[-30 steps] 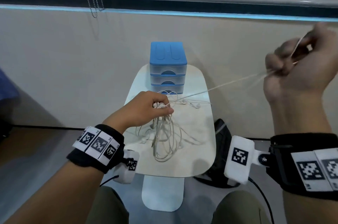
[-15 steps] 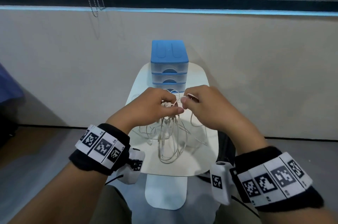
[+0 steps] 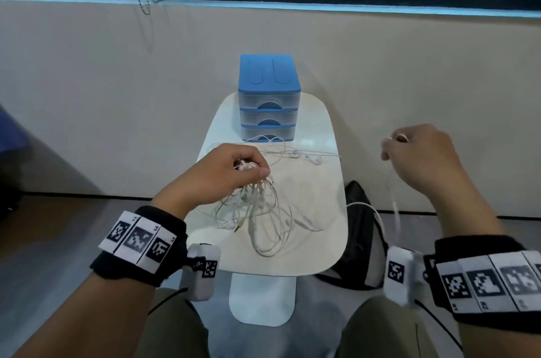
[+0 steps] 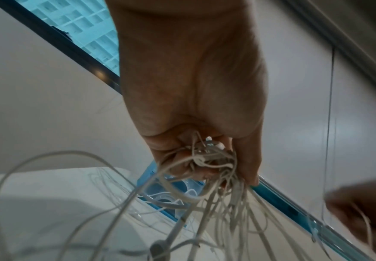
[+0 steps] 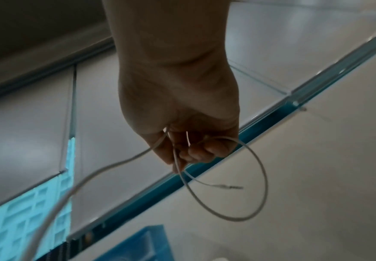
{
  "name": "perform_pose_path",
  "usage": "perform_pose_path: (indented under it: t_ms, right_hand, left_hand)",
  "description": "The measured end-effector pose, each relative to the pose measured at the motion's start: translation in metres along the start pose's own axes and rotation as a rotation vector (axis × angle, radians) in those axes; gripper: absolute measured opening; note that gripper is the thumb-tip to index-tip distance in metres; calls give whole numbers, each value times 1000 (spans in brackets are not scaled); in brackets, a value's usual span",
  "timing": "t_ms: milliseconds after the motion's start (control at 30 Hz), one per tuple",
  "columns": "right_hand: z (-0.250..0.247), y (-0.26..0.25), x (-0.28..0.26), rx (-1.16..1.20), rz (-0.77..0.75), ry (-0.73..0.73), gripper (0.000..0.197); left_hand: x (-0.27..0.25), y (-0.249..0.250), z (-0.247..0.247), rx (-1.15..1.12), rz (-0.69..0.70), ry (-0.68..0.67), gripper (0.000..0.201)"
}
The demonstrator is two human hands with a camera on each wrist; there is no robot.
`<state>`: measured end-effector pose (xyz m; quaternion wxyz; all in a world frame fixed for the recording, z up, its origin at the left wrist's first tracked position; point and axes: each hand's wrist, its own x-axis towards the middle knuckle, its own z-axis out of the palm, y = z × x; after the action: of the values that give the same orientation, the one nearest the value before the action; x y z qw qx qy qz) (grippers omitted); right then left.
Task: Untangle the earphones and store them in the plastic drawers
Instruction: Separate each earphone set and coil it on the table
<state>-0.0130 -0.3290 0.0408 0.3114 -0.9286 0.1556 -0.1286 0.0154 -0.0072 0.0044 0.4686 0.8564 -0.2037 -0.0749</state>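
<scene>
Since the previous frame our right hand (image 3: 418, 158) has swung out to the right, pinching one cable (image 5: 207, 176). Our left hand (image 3: 222, 173) grips the earphone tangle (image 3: 257, 211), which hangs onto the table (image 3: 328, 240) in front of the closed drawers (image 3: 268, 100). We judge the cable runs left from the right-hand pinch (blurred in the head view); only the right wrist view shows its loop and plug.
</scene>
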Motion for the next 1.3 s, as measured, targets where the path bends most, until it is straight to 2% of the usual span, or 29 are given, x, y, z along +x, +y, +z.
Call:
perform_pose_path:
  t_ms: [100, 200, 267, 333, 367, 400, 433, 500, 667, 800, 933, 1033, 1133, 1233, 1300]
  right_hand:
    - [16, 19, -5, -200, 49, -123, 23]
    - [37, 15, -20, -325, -39, -124, 34]
    - [49, 4, -33, -146, -182, -165, 37]
    - [65, -9, -47, 86, -280, -408, 29]
    - [74, -14, -53, 116, -331, -513, 20]
    - [82, -17, -58, 130, -371, -565, 8]
    - [87, -20, -60, 161, -394, -577, 9]
    - [88, -24, -59, 242, -374, -556, 24]
    - [66, -26, -48, 436, -352, -509, 23]
    - [52, -32, -47, 437, -367, -484, 20]
    - [49, -27, -43, 345, -314, -447, 19]
    - [55, -21, -40, 335, -264, -435, 17]
    - [64, -16, -38, 394, -257, -413, 15]
    - [70, -13, -38, 402, -253, -450, 14]
    - [76, -11, -38, 387, -230, -485, 14]
  left_hand:
    - [-3, 2, -2, -51, 1, 11, 8]
    - [-4, 5, -2, -102, 9, 22, 8]
    - [-4, 7, -1, -119, 23, 28, 8]
    - [-3, 8, 0, -138, 28, 40, 9]
    - [-3, 9, 0, -151, 32, 46, 10]
    - [-4, 10, 0, -163, 39, 46, 10]
    - [-4, 11, -1, -173, 46, 43, 11]
    - [-6, 10, -2, -211, 53, 25, 11]
    - [-11, 1, -7, -382, 43, -27, 23]
    - [-12, -5, 0, -205, 46, -84, 38]
    - [-13, -3, 7, -80, 62, -91, 45]
    - [-14, -1, 9, -59, 80, -89, 42]
    - [-16, 3, 10, -99, 80, -69, 30]
    - [-15, 7, 16, -93, 81, -37, 13]
    - [-14, 6, 22, -34, 91, -29, 12]
